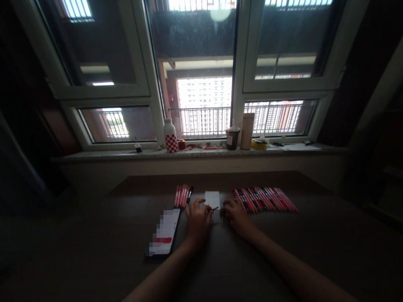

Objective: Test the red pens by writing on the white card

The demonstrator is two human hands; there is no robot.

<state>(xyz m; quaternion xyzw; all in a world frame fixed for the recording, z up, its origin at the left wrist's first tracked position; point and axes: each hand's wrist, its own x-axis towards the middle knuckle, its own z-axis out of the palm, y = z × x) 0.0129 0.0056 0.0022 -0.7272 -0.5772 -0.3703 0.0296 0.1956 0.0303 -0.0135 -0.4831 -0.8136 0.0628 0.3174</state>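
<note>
Both my hands rest on a dark table [283,251] close together. My left hand [197,221] is closed around a thin dark pen-like piece whose tip [215,208] pokes out to the right. My right hand [236,215] is curled, fingers pressed together over a small clear part I cannot make out. A small white paper [212,198] lies just beyond the hands. A small bundle of pink-red pens [182,195] lies left of it. A long row of several red and black pens [266,199] lies to the right, beside my right hand.
A phone [164,233] lies flat left of my left hand. On the window sill [94,155] stand a white bottle with red checks [170,135], a dark drink cup [232,138], a tall beige tumbler [247,131] and a yellow tape roll [259,144].
</note>
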